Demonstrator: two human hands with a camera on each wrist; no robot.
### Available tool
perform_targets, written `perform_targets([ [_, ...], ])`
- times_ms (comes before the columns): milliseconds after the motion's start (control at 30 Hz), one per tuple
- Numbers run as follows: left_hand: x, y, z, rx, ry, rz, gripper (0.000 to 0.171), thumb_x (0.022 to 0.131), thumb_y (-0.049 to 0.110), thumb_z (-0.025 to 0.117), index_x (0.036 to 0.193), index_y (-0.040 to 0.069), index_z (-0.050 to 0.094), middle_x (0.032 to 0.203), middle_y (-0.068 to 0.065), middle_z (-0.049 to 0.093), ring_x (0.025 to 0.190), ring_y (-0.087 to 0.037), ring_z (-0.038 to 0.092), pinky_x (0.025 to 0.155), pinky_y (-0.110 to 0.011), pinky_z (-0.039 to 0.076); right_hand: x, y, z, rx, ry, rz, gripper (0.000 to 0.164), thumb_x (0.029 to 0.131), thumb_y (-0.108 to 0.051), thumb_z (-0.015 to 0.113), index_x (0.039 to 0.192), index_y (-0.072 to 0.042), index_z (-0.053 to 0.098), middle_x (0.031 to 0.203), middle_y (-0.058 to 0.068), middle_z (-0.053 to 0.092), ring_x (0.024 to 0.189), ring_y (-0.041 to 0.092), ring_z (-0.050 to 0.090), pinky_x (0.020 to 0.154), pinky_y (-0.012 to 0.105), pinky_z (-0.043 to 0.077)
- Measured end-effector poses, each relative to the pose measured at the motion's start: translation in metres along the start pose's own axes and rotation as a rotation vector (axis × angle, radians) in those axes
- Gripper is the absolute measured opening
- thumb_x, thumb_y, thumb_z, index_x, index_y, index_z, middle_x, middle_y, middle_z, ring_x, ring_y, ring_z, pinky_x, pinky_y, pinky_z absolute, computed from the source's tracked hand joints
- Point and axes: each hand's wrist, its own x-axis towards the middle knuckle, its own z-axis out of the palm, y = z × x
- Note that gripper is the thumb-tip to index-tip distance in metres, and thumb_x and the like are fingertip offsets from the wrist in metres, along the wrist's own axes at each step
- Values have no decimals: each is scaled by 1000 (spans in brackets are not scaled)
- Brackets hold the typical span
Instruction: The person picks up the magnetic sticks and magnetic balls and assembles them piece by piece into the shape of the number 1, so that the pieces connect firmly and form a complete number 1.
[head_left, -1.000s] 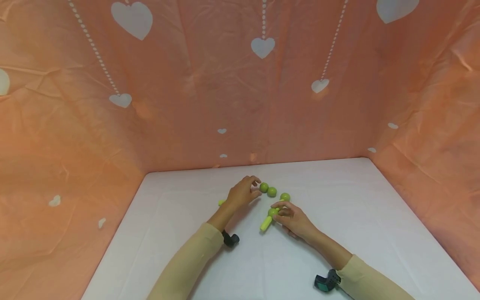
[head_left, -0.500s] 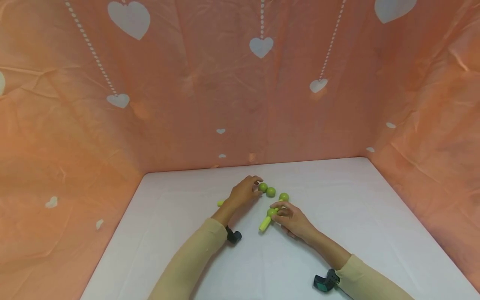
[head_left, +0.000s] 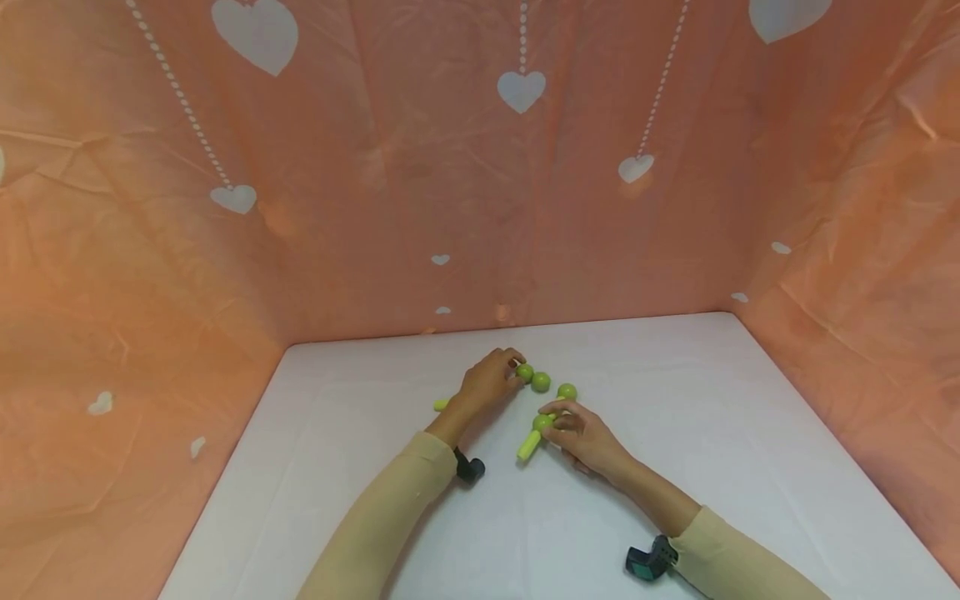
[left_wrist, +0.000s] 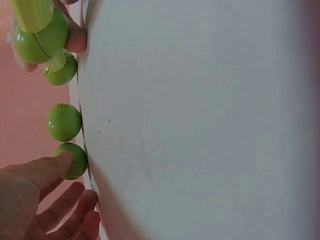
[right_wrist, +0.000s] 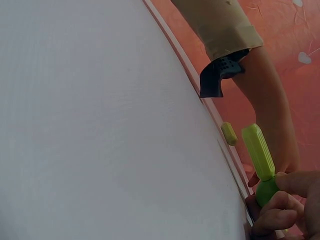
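While the R hand [head_left: 588, 440] pinches a green ball [head_left: 542, 424] w/ a lime rod [head_left: 528, 447] pointing back twd the person, the L hand [head_left: 487, 382] grips a second ball [head_left: 524, 373] btwn thumb & fingers, all on/over the white table [head_left: 360, 408]. Third ball [head_left: 541, 382] sits just R of that one; fourth ball [head_left: 567, 391] is just past the R hand's fingertips. L forearm [head_left: 452, 422] partly blocks a lime piece [head_left: 440, 406]. Black wrist cams [head_left: 470, 470] on both arms; orange backdrop [head_left: 405, 200] w/ pale hearts behind & at sides.
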Motion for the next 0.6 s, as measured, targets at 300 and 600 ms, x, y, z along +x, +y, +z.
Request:
perform_targets([
  [300,-1,-1,0,-42,8,-32,28,104,27,73,129,15,66,130,-7,72,114,-25,69,97,-47,56,0,0,-1,-8,-16,-6,35,102,-22,75,135,-13,64,117,15,71,51,8,45,42,22,37],
  [600,-8,1,-6,-73,14,-59,28,104,31,73,127,17,67,131,-4,73,120,-27,68,100,-50,54,-1,0,-1,-6,-18,-11,35,103,-22,74,135,-14,64,114,12,71,50,9,44,42,21,37],
])
